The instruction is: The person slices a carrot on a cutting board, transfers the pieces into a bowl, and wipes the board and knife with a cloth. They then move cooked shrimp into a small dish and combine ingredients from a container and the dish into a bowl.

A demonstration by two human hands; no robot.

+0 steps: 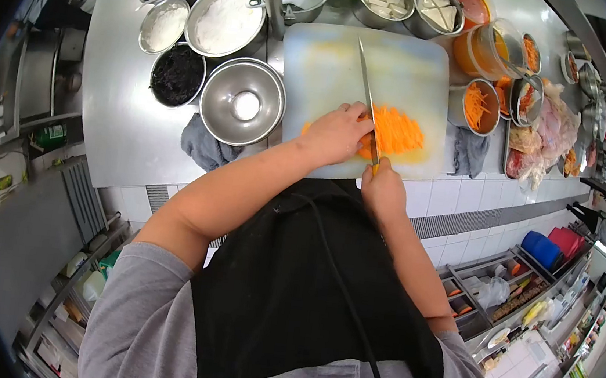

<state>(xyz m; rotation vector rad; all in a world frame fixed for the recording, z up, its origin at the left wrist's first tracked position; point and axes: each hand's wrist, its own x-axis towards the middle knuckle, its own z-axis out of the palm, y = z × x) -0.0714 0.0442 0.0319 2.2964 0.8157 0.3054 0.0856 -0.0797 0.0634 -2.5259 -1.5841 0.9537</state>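
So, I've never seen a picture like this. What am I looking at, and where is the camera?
There's no machine doing the work, just a person's bare right hand and left hand. The single picture comes from a camera worn on the head, looking forward and down. The right hand grips a knife; the left hand is close beside its blade. Sliced orange food lies on a pale cutting board. Beside that, on the metal table, stand containers, including a shiny bowl.

Two hands (pixel 331 134) (pixel 385 189), one knife (pixel 368 92), one board (pixel 315 72)
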